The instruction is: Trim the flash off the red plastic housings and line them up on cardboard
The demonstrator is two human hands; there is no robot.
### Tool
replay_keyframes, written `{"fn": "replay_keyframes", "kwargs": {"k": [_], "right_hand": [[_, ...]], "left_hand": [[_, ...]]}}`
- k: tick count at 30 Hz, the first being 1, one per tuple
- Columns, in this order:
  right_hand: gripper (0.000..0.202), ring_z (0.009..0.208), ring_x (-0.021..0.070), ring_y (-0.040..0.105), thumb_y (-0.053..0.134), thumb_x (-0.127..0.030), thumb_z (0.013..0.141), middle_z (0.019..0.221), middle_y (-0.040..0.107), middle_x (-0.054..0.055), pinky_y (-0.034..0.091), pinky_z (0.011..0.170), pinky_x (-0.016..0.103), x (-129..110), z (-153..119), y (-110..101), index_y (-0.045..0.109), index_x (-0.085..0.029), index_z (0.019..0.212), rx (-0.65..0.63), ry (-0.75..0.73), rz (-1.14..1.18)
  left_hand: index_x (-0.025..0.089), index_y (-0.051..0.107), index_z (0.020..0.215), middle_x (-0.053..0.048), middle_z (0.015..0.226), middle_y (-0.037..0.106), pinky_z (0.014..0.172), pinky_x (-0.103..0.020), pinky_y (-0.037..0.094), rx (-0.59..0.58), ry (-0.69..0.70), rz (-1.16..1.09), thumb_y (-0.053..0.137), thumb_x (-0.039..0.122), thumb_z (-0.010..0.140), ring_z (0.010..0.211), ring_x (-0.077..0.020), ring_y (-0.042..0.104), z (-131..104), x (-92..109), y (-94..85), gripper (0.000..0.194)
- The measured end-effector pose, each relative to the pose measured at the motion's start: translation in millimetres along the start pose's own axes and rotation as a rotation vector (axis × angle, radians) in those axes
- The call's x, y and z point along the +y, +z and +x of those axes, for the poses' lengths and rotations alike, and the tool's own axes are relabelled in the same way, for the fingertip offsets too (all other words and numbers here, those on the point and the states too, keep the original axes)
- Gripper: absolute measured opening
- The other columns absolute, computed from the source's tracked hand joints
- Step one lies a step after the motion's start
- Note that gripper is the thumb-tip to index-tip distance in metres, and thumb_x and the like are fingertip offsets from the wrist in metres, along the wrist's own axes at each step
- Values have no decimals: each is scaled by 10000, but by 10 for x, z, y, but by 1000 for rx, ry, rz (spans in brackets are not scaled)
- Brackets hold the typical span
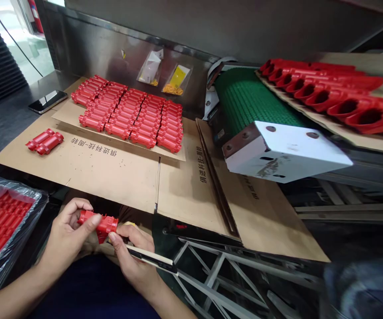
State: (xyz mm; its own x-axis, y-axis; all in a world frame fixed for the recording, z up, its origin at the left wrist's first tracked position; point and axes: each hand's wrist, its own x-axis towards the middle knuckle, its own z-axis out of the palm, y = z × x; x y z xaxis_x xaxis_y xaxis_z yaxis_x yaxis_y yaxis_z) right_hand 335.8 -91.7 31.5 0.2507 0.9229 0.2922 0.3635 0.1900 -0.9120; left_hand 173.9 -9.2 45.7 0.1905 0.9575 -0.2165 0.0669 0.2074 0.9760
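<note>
Near my lap, my left hand (75,226) is closed around one end of a red ribbed plastic tube fitting (106,224), thumb on top. A short red branch points down from its middle. The thumb and forefinger of my right hand (131,241) touch the fitting's other end. That hand also grips a slim cream-and-black handle (156,260) like a utility knife's, pointing down to the right; its working end is hidden by my fingers. Two similar red fittings (45,141) lie together on the cardboard (121,179) ahead of my left hand.
Rows of red fittings (128,110) cover a cardboard sheet at the back. A phone (48,101) and two small bags (177,79) lie behind. On the right stands a green conveyor (254,99) with a white metal end (287,153). At left is a plastic-lined bin (38,208) of red parts.
</note>
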Motion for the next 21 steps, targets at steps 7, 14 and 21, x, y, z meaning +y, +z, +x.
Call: {"fn": "replay_keyframes", "kwargs": {"k": [7, 14, 21], "right_hand": [[198, 593, 147, 582, 647, -256, 1022, 671, 665, 7, 470, 588, 277, 8, -13, -18, 703, -209, 838, -46, 1, -6], [200, 592, 140, 602, 677, -306, 1010, 681, 681, -1, 483, 603, 272, 58, -9, -44, 719, -206, 841, -27, 113, 50], [327, 520, 123, 610, 682, -449, 1007, 631, 674, -10, 515, 535, 240, 10, 13, -32, 691, -209, 785, -67, 234, 160]], "left_hand": [[225, 727, 846, -21, 802, 695, 619, -262, 481, -329, -147, 101, 904, 452, 782, 705, -182, 600, 98, 76, -66, 295], [264, 750, 1050, -23, 897, 749, 683, -267, 537, -506, -209, -21, 914, 375, 782, 774, -193, 664, 136, 145, -160, 333], [243, 720, 884, -16, 800, 725, 641, -283, 516, -324, -16, 265, 835, 428, 820, 722, -207, 664, 133, 99, -110, 227]]}}
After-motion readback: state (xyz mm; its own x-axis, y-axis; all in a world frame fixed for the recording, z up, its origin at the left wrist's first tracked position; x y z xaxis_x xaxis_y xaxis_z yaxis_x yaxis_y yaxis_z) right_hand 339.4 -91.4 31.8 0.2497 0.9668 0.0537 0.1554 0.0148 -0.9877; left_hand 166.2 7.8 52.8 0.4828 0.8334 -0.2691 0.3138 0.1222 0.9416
